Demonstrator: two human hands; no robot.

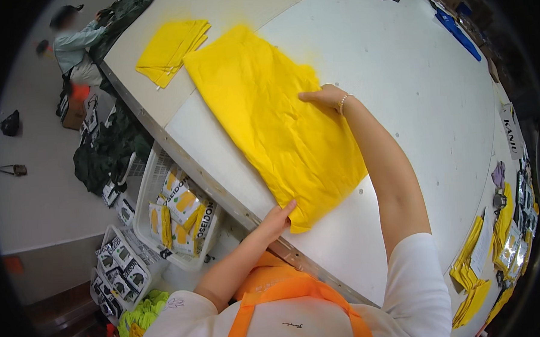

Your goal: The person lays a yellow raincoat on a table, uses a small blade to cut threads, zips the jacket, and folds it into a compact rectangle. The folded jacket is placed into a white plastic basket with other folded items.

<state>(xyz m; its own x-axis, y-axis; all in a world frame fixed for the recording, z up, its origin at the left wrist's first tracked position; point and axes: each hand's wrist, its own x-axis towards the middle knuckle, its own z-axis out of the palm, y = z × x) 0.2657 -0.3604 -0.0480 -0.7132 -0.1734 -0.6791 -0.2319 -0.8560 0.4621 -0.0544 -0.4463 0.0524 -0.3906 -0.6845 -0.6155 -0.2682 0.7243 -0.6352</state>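
A large piece of thin yellow fabric (262,120), creased and folded into a long shape, lies slantwise over the white table. At its near corner my left hand (277,221) pinches the edge, thumb on top and fingers mostly hidden underneath. My right hand (326,98), with a beaded bracelet at the wrist, grips the far right edge; its thumb lies on the fabric and the other fingers are partly out of sight. Just beyond the upper left end rests a small stack of flat yellow fabric pieces (171,49).
Left of the table edge (188,157) stands a white basket (141,219) of yellow-and-white packets, beside another basket of packets (121,268). Dark green cloth (109,148) is heaped behind. Yellow folded goods (467,262) lie at the right. A person (75,47) works at the far left.
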